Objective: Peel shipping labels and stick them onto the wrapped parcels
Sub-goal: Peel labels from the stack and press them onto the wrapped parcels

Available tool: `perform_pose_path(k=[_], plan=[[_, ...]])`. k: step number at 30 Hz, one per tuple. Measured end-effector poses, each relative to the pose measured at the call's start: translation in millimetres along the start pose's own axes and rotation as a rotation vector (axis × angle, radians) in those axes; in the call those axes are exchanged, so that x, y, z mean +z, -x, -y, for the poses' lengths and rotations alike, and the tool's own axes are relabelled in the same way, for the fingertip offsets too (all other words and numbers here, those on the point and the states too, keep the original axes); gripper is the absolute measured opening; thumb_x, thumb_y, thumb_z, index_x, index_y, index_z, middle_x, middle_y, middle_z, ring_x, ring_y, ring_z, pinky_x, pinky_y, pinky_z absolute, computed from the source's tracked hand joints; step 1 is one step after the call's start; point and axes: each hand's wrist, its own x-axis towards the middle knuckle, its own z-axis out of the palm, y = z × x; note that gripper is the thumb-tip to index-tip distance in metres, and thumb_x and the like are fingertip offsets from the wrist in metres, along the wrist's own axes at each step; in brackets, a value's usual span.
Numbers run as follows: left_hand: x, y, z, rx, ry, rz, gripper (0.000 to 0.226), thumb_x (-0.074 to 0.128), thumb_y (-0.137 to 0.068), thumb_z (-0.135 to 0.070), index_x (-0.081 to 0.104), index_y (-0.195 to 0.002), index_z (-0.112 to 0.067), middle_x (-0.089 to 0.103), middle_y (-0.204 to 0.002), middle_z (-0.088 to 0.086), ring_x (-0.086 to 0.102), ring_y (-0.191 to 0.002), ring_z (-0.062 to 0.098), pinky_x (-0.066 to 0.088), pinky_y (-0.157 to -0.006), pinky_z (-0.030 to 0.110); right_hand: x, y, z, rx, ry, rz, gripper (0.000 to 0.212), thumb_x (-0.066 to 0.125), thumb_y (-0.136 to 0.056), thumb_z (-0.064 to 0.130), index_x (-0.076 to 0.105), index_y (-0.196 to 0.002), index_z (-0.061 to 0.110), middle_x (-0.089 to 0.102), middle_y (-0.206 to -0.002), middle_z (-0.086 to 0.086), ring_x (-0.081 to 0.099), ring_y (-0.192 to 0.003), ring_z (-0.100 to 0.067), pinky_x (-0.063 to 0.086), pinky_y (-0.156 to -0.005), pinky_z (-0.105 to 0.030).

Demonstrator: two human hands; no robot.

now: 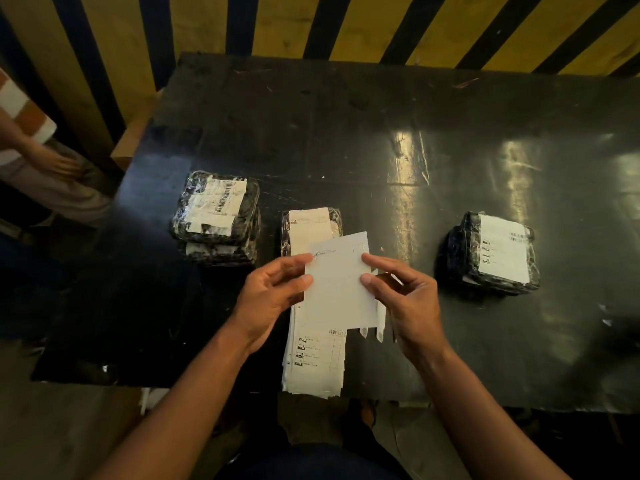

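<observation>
Both hands, left and right, are pinching a thin, floppy label by its side edges, likely best peeled from a corner.

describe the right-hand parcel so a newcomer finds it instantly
On the black table, three parcel spots sit in a row. The parcel farthest right lies alone, clear of the hands. Its white label runs upright, unlike the left stack's barcode label.

2 bare forearms, no sleeves, left hand, right hand, dark trousers
</observation>
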Motion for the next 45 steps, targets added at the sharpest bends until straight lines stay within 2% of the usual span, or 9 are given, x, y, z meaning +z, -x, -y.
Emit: perform_pose_path(k=[4, 9, 13, 20, 24, 28, 32, 34, 45], plan=[[-0.8, -2.9, 9.8, 0.182, -0.254, -0.095, 0.031, 0.075, -0.088, 0.002, 0.077, -0.114, -0.015, 0.077, -0.116, 0.001, 0.073, -0.107, 0.027, 0.062, -0.091, 0.037, -2.1, -0.9, -14.3, -0.115, 0.366, -0.054, 0.030, 0.082, -0.085, 0.011, 0.078, -0.114, 0.017, 0.074, -0.116, 0.007, 0.070, -0.087, -0.013, 0.061, -0.075, -0.025], [-2.6, -5.0, 23.7, 0.414, -0.648, -0.180, 0.034, 0.079, -0.087, -0.003, 0.077, -0.118, -0.017, 0.071, -0.118, -0.007, 0.073, -0.087, 0.010, 0.059, -0.078, 0.017, 1.9, -2.2, -39.3, -0.211, 0.649, -0.111, 0.033, 0.084, -0.085, 0.015, 0.078, -0.117, 0.018, 0.070, -0.117, 0.015, 0.070, -0.086, -0.005, 0.063, -0.074, -0.022], [-4.5, -10.3, 38.2, 0.403, -0.708, -0.235, 0.034, 0.079, -0.088, -0.006, 0.077, -0.120, -0.018, 0.070, -0.118, -0.008, 0.071, -0.087, 0.006, 0.059, -0.075, 0.015, 7.2, -5.0, -54.7, -0.229, 0.740, -0.148, 0.034, 0.084, -0.085, 0.017, 0.077, -0.117, 0.020, 0.066, -0.117, 0.019, 0.070, -0.087, 0.000, 0.063, -0.079, -0.024], [-11.4, -40.6, 43.4, 0.379, -0.720, -0.291, 0.034, 0.078, -0.088, -0.003, 0.077, -0.119, -0.016, 0.070, -0.116, -0.007, 0.070, -0.086, 0.002, 0.057, -0.073, 0.011, 17.0, -37.7, -66.2, -0.217, 0.843, -0.151, 0.031, 0.083, -0.086, 0.020, 0.078, -0.117, 0.021, 0.074, -0.119, 0.008, 0.067, -0.089, -0.003, 0.063, -0.091, -0.037], [-16.6, -68.4, 41.1, 0.346, -0.720, -0.282, 0.036, 0.078, -0.087, -0.002, 0.076, -0.120, -0.017, 0.069, -0.117, -0.008, 0.070, -0.085, 0.002, 0.058, -0.075, 0.012, 19.9, -67.1, -68.1, -0.146, 0.822, -0.116, 0.031, 0.081, -0.088, 0.017, 0.078, -0.118, 0.021, 0.070, -0.112, 0.017, 0.065, -0.078, 0.001, 0.063, -0.081, -0.023], [-19.8, -100.1, 43.4, 0.296, -0.748, -0.300, 0.040, 0.078, -0.087, -0.003, 0.074, -0.123, -0.019, 0.067, -0.118, -0.009, 0.069, -0.085, 0.000, 0.058, -0.076, 0.011, 23.0, -102.3, -72.9, -0.112, 0.835, -0.088, 0.030, 0.081, -0.089, 0.015, 0.077, -0.118, 0.018, 0.066, -0.102, 0.018, 0.068, -0.077, -0.008, 0.063, -0.081, -0.027], [-23.0, -134.3, 43.1, 0.250, -0.828, -0.342, 0.044, 0.076, -0.088, -0.003, 0.072, -0.128, -0.019, 0.062, -0.120, -0.011, 0.066, -0.084, 0.002, 0.052, -0.072, 0.004, 31.2, -137.0, -84.2, -0.049, 0.879, -0.079, 0.033, 0.079, -0.091, 0.020, 0.075, -0.124, 0.017, 0.071, -0.118, 0.005, 0.065, -0.080, -0.008, 0.058, -0.080, -0.021], [-25.9, -150.2, 42.7, 0.213, -0.873, -0.367, 0.045, 0.075, -0.089, -0.003, 0.071, -0.130, -0.020, 0.062, -0.125, -0.009, 0.064, -0.084, 0.001, 0.051, -0.069, 0.005, 35.9, -151.5, -90.6, -0.035, 0.899, -0.066, 0.034, 0.078, -0.092, 0.021, 0.074, -0.125, 0.017, 0.070, -0.124, 0.002, 0.064, -0.082, -0.008, 0.062, -0.085, -0.027], [-41.7, -201.5, 49.2, 0.125, -0.917, -0.354, 0.049, 0.076, -0.089, -0.003, 0.067, -0.135, -0.019, 0.061, -0.134, -0.002, 0.061, -0.080, 0.001, 0.044, -0.070, 0.003, 50.7, -197.4, -116.5, 0.063, 0.956, -0.048, 0.039, 0.078, -0.091, 0.026, 0.072, -0.129, 0.022, 0.067, -0.133, 0.001, 0.066, -0.084, -0.010, 0.064, -0.086, -0.035]])
